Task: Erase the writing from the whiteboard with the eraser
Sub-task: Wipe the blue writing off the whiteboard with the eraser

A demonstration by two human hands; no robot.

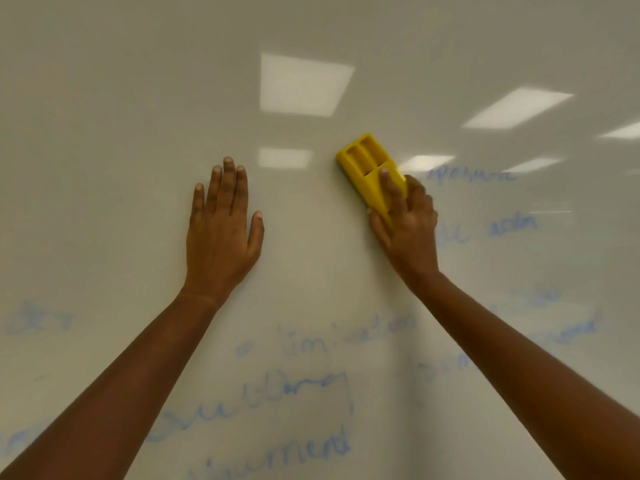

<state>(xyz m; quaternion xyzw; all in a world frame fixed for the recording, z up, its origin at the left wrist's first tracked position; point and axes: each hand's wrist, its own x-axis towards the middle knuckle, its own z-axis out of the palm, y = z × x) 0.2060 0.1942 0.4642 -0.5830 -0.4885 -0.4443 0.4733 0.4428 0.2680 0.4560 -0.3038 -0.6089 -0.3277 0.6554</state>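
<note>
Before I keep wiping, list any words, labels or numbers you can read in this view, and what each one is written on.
All writing is faint blue marker on the whiteboard, blurred:
"limitation", a guess, lower centre.
"ment", the end of a word near the bottom; the rest is unreadable.
The looped word between them: unreadable.
Scrawls at right and far left: unreadable.
Yellow eraser in the right hand: no label visible.

Ceiling-light glare (304,84) on dim whiteboard (104,98); writing (311,341) blurred.
</note>
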